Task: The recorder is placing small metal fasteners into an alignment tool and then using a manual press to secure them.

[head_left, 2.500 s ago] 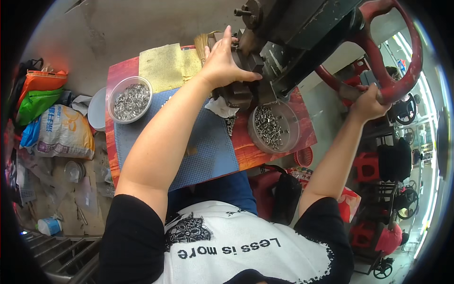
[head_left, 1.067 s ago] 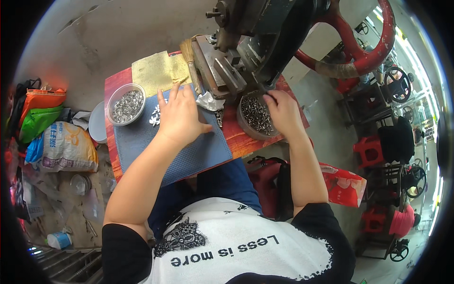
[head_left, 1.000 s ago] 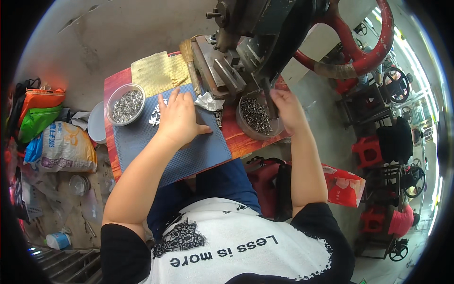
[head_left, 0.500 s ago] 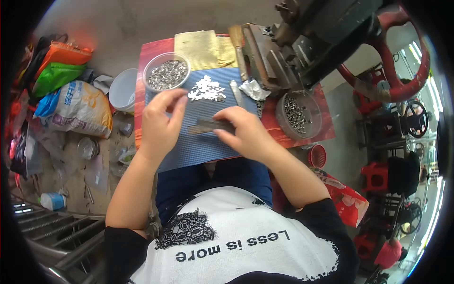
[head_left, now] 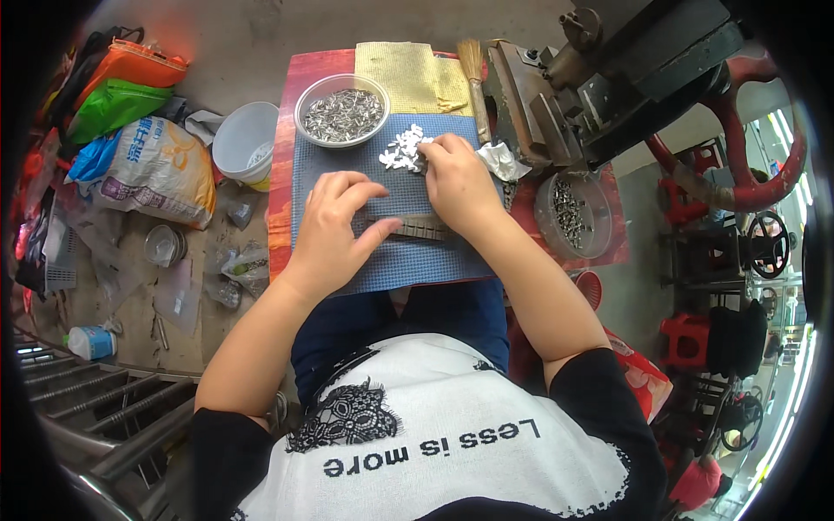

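My left hand (head_left: 334, 224) is over the blue ribbed mat (head_left: 382, 271), its curved fingers and thumb apart. The thumb tip is at the left end of a dark slotted metal bar (head_left: 423, 227), which lies crosswise on the mat. My right hand (head_left: 465, 184) reaches past the bar, with its fingertips pinched together at the right edge of a pile of small white pieces (head_left: 402, 149). Whatever is between those fingertips is hidden. Beyond my left hand, a clear round tub (head_left: 343, 110) holds many small shiny metal pieces.
To the right stands a heavy dark press (head_left: 625, 104) with a red handwheel (head_left: 738, 130). A brush (head_left: 473, 82) and crumpled foil (head_left: 502, 162) lie beside it. Another clear tub (head_left: 573, 213) of metal parts is below the press. A white bucket (head_left: 246, 143) stands left of the table.
My right hand has let go of the metal bar and moved up to the white pile. My left hand has come down from beside the tub to the bar's left end. The view has shifted slightly.
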Available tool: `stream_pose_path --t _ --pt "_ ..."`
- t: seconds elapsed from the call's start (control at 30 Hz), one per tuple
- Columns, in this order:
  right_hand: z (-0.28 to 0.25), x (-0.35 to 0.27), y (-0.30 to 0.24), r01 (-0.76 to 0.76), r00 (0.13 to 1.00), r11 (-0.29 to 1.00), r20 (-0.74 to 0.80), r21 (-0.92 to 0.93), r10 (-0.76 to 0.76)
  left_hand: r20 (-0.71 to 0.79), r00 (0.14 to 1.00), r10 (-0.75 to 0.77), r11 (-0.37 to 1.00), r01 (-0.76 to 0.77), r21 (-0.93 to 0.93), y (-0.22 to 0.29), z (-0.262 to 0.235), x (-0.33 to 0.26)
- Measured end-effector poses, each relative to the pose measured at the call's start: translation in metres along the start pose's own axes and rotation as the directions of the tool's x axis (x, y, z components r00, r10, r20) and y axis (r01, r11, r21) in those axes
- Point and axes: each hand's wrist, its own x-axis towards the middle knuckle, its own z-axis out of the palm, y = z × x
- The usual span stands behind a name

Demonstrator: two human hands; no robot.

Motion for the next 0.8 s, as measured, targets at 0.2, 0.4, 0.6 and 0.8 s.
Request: stream_pose_path --t 0.2,0.4,0.6,0.8 --pt "0.008 0.007 -0.016 0.05 0.999 0.998 0.007 0.04 -0.05 0.082 0.996 -0.039 0.999 0.036 0.036 0.003 0.004 -0.006" --pt "0.018 0.013 -0.035 0.08 0.994 0.984 0.057 0.156 -0.09 0.136 0.989 -0.062 0.998 0.058 0.036 0.004 0.007 -0.013" --pt "0.0 0.007 -0.019 0.072 0.996 0.991 0.046 0.114 -0.077 0.053 0.987 -0.151 0.983 0.156 -0.094 -0.003 -0.006 -0.007" --pt "-0.022 -0.007 -0.004 0.026 0.996 0.996 0.079 0.09 -0.033 0.037 0.968 -0.247 0.969 0.248 -0.012 -0.016 -0.009 0.022"
